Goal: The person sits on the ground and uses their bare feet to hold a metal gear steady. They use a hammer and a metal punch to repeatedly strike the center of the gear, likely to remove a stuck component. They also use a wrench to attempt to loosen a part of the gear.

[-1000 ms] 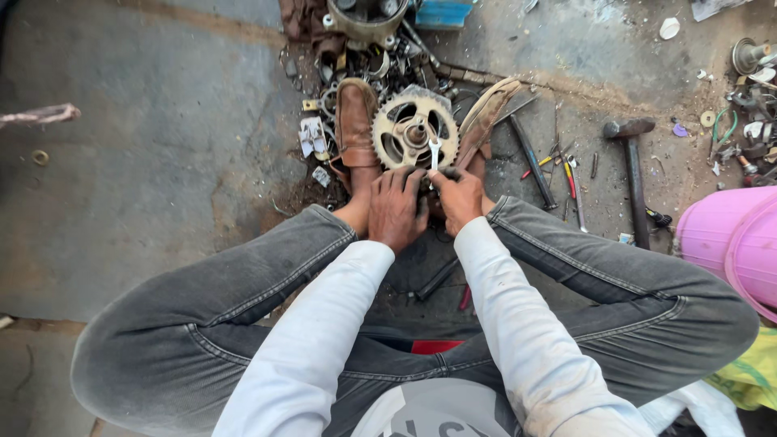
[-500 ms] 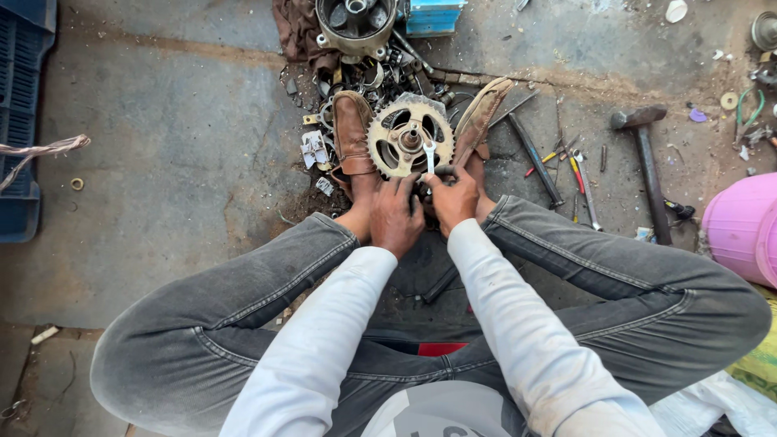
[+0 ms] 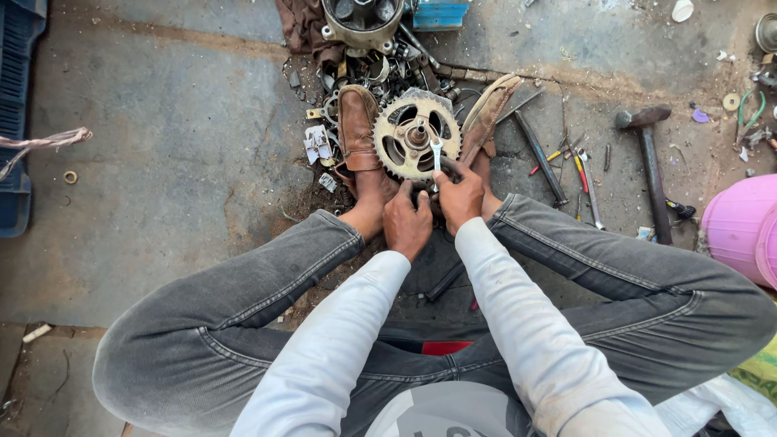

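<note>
Our right hand point(image 3: 461, 198) is clamped on a small silver spanner point(image 3: 437, 158) set at the hub of a round toothed steel sprocket point(image 3: 414, 135); our left hand point(image 3: 407, 224) rests curled beside it. 2 brown sandals point(image 3: 358, 129) pin the sprocket on the concrete floor point(image 3: 178, 146).

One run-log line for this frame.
scene: seated on floor | sprocket clamped between shoes | right hand grips spanner on hub | left hand beside sprocket's lower edge | hammer lying right

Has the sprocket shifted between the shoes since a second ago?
No. The sprocket sits clamped between the brown shoes as before; only the camera view moved.
</note>
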